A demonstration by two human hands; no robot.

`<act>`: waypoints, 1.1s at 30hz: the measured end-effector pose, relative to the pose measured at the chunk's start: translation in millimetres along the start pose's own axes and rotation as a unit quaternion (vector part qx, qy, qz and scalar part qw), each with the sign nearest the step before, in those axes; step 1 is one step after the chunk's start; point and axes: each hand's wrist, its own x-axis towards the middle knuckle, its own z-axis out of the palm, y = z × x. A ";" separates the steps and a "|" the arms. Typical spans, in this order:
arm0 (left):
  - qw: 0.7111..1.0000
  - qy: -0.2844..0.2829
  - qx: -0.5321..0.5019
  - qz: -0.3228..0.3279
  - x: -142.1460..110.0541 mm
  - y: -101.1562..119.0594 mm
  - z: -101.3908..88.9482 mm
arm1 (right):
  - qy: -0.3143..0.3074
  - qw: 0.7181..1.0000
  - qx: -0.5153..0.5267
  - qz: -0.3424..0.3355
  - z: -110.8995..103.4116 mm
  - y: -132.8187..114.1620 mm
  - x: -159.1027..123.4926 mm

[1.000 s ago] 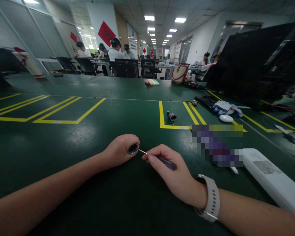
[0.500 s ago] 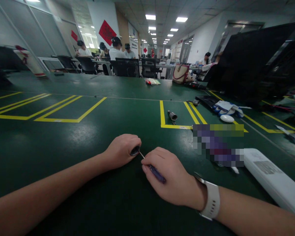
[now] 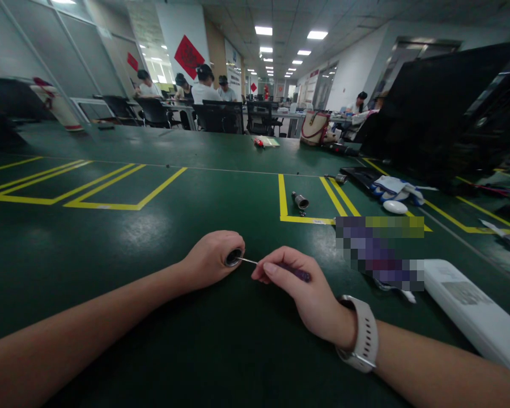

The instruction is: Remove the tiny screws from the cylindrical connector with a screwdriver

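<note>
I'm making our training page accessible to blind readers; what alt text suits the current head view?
A person's left hand holds a round, hollow part while the right hand holds a purple-handled tool, its thin shaft at the part's opening. Below is a green table marked with yellow tape; a metal fitting lies inside one outline.

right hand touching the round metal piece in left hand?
Apart. The head view shows green tabletop between the right hand and the round metal piece; only a thin shaft crosses the gap.
</note>
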 end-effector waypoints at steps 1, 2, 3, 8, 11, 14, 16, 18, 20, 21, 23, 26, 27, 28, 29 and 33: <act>1.000 -0.008 0.008 -0.003 0.7 1.1 -0.4 | 0.004 0.998 -0.064 -0.027 0.7 -1.4 -2.2; 1.000 -0.016 0.016 -0.005 1.4 2.3 -0.8 | 0.008 0.990 -0.127 -0.053 1.7 -2.6 -4.3; 0.999 -0.023 0.023 -0.006 2.0 3.5 -1.2 | 0.010 0.981 -0.178 -0.080 2.8 -3.4 -6.1; 0.999 -0.032 0.043 0.006 2.3 7.3 -2.5 | 0.004 0.970 -0.221 -0.105 4.3 -2.0 -6.7; 0.998 -0.033 0.043 0.017 0.4 5.9 -2.2 | -0.001 0.996 -0.091 -0.022 -0.1 1.6 -0.9; 0.999 -0.031 0.024 0.032 -1.5 2.8 -1.2 | 0.001 0.997 0.062 0.039 -3.4 4.9 5.0; 0.999 -0.030 0.004 0.043 -2.2 1.3 -0.7 | 0.000 0.992 0.108 0.059 -3.6 5.4 6.5; 0.999 -0.030 -0.007 0.042 -2.3 0.7 -0.7 | -0.004 0.993 0.101 0.055 -2.6 4.1 5.4; 0.999 -0.028 -0.005 0.029 -1.3 1.2 -0.8 | 0.000 0.999 0.039 0.021 -1.2 1.5 2.3; 0.999 -0.028 0.000 0.023 -0.6 1.7 -0.9 | 0.006 1.000 -0.011 -0.002 -0.2 0.1 0.2; 0.999 -0.029 0.014 0.016 1.1 2.9 -0.9 | 0.015 0.990 -0.125 -0.058 1.9 -2.5 -3.9; 0.999 -0.030 0.033 0.021 2.5 4.8 -0.9 | 0.005 0.968 -0.223 -0.115 4.3 -4.1 -7.2; 0.998 -0.030 0.039 0.025 2.4 5.3 -1.0 | 0.001 0.968 -0.222 -0.114 4.4 -4.0 -7.0; 0.998 -0.031 0.044 0.027 2.0 5.7 -1.2 | -0.001 0.974 -0.205 -0.099 3.9 -3.5 -6.1; 0.998 -0.031 0.047 0.029 1.4 5.9 -1.4 | -0.002 0.982 -0.172 -0.075 2.9 -2.7 -4.5; 0.999 -0.030 0.029 0.028 -1.8 5.0 -2.0 | -0.005 0.999 0.042 0.023 -2.3 2.7 4.3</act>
